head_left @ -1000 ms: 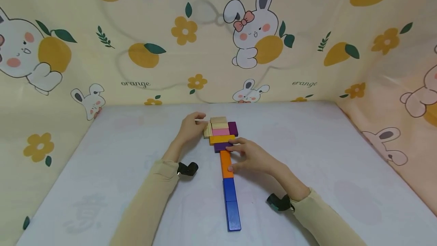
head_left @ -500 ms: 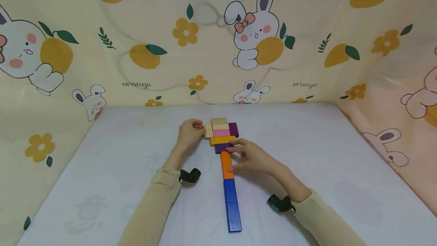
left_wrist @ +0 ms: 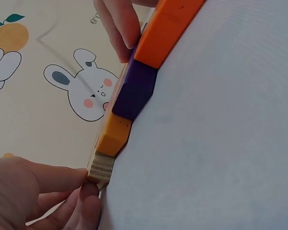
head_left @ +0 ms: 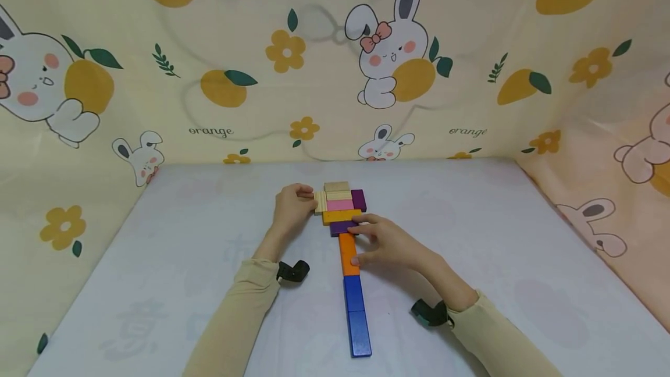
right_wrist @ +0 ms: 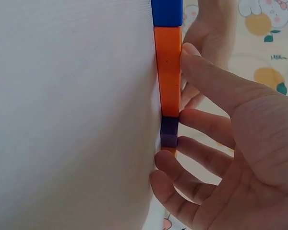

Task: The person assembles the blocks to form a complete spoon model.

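Coloured wooden blocks lie in one joined shape on the white table. My left hand pinches a light wooden block at the shape's left side, thumb and fingertips at its end in the left wrist view. My right hand rests beside the stem with loosely bent fingers. Its thumb touches the orange block, and its fingertips touch the dark purple block. Above that lie a yellow block, a pink block, a maroon block and pale wooden blocks.
Two blue blocks continue the stem toward the person. A white cloth covers the table. Behind it hangs a cream curtain printed with rabbits and oranges. Black wrist cameras sit at both cuffs.
My left hand has drawn slightly back, its raised fingers curling down. The light wooden block under it now stands straighter against the others. My right hand has stayed put.
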Available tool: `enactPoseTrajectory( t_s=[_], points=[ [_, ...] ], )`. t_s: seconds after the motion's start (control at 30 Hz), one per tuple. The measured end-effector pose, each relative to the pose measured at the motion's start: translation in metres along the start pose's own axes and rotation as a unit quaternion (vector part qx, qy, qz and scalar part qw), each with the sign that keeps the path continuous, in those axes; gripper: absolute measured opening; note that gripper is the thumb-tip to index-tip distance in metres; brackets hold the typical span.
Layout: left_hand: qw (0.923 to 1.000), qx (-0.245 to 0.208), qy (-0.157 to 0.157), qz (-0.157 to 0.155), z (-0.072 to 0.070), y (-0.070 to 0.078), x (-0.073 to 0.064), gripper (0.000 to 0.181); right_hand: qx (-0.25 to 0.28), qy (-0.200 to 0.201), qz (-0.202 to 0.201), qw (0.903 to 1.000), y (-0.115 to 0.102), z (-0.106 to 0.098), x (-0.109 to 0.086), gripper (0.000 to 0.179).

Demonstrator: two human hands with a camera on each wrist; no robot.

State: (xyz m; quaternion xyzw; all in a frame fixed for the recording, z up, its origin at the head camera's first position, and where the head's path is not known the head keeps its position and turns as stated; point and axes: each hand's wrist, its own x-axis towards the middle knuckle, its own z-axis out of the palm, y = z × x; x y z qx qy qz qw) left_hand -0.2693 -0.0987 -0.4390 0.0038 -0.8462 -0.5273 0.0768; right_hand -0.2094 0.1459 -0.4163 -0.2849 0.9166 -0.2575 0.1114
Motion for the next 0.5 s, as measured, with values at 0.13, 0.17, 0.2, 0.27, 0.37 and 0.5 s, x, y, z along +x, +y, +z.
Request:
enactPoseTrajectory(
  t_s=[0.13,0.17,0.2,0.27,0.37,0.5],
  points=[
    [1.0000,0.004,0.001,-0.001,0.0011,-0.0001,0.0004,0.028,0.004,-0.003,0.004,1.0000,0.0011,-0.0003,-0.0003,0.066],
    [1.0000,0.004,-0.001,-0.003,0.0011,-0.0001,0.0003,0.027,0.004,-0.005,0.005,1.0000,0.0014,0.0000,-0.0004,0.066],
    [1.0000,0.003,-0.002,-0.006,0.0010,-0.0001,0.0001,0.027,0.004,-0.005,0.003,1.0000,0.0015,0.0003,-0.0006,0.066],
    [1.0000,0.002,-0.003,-0.009,0.0010,-0.0005,0.0000,0.026,0.003,-0.006,0.002,1.0000,0.0016,0.0007,-0.0009,0.065],
    [0.9999,0.008,-0.004,-0.006,0.0010,-0.0027,0.0007,0.025,0.003,-0.005,-0.004,1.0000,0.0013,0.0010,-0.0012,0.065],
    [0.9996,0.027,0.002,-0.002,-0.0010,-0.0048,0.0012,0.022,0.005,-0.002,-0.013,0.9999,0.0011,0.0007,-0.0010,0.063]
  ],
)
